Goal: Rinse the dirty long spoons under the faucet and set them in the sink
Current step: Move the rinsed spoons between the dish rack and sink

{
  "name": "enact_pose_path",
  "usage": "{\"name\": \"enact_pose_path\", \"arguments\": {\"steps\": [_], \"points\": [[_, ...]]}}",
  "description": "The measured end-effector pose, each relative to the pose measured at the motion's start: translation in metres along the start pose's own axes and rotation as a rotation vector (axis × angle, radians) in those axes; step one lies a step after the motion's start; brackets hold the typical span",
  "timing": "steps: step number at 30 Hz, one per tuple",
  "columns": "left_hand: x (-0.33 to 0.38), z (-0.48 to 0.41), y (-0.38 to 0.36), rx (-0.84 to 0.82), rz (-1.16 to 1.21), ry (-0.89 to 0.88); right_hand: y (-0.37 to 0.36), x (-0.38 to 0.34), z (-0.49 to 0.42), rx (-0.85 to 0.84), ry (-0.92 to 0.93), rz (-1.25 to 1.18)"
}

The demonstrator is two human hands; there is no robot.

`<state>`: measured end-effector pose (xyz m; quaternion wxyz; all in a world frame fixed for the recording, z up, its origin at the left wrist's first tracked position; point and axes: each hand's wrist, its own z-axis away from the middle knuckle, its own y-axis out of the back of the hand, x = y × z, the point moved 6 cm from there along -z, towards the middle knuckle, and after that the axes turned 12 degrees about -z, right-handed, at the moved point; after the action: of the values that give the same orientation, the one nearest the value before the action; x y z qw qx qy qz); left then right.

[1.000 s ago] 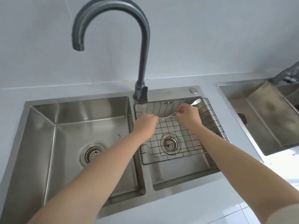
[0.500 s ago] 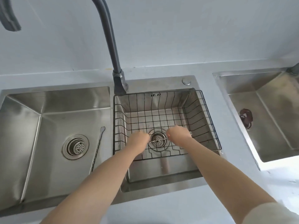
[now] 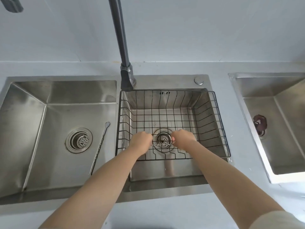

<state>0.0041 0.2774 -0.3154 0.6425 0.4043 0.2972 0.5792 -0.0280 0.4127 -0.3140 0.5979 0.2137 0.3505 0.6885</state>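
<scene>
Reaching in from the bottom of the frame, the left hand [image 3: 141, 142] and right hand [image 3: 182, 139] each curl their fingers round one end of a long spoon [image 3: 161, 145], held level just over the wire basket [image 3: 221, 129] at centre (right above the drain [image 3: 162, 138]). I'd lay it flat across the wires and release both ends together. A second spoon [image 3: 100, 146] lies in the left basin [image 3: 33, 113]. The faucet [image 3: 121, 38] rises beyond, with no water visible.

Black wire basket [image 3: 210, 113], dark brown object [image 3: 260, 124] in far-right basin [image 3: 267, 86], pale countertop [image 3: 165, 217], round deck button [image 3: 198, 80]
</scene>
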Motion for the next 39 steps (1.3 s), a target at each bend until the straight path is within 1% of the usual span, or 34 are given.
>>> {"name": "enact_pose_path", "arguments": {"steps": [3,7,10,13,18,21,24,27,30,34,39], "points": [[-0.011,0.009,0.02,0.081,0.074,0.004,0.022,-0.009,0.005,0.037,0.005,-0.105],[-0.044,0.031,0.056,0.287,0.216,0.066,0.066,-0.051,0.014,0.146,0.084,-0.244],[-0.083,0.056,0.075,0.422,0.275,0.169,0.093,-0.103,0.017,0.225,0.192,-0.266],[-0.132,0.08,0.073,0.454,0.323,0.321,0.103,-0.16,0.013,0.241,0.303,-0.276],[-0.201,0.107,0.028,0.314,0.377,0.526,0.082,-0.245,-0.008,0.129,0.435,-0.184],[-0.22,0.112,-0.009,0.212,0.405,0.588,0.048,-0.281,-0.03,0.03,0.466,-0.009],[-0.224,0.11,-0.046,0.073,0.451,0.623,0.011,-0.302,-0.051,-0.046,0.488,0.21],[-0.221,0.104,-0.077,-0.073,0.467,0.603,-0.019,-0.313,-0.063,-0.084,0.555,0.434],[-0.216,0.094,-0.098,-0.19,0.46,0.562,-0.044,-0.314,-0.077,-0.119,0.595,0.583],[-0.213,0.079,-0.115,-0.229,0.433,0.534,-0.07,-0.312,-0.095,-0.158,0.642,0.633],[-0.208,0.066,-0.127,-0.231,0.402,0.507,-0.086,-0.31,-0.105,-0.15,0.664,0.661]]}}
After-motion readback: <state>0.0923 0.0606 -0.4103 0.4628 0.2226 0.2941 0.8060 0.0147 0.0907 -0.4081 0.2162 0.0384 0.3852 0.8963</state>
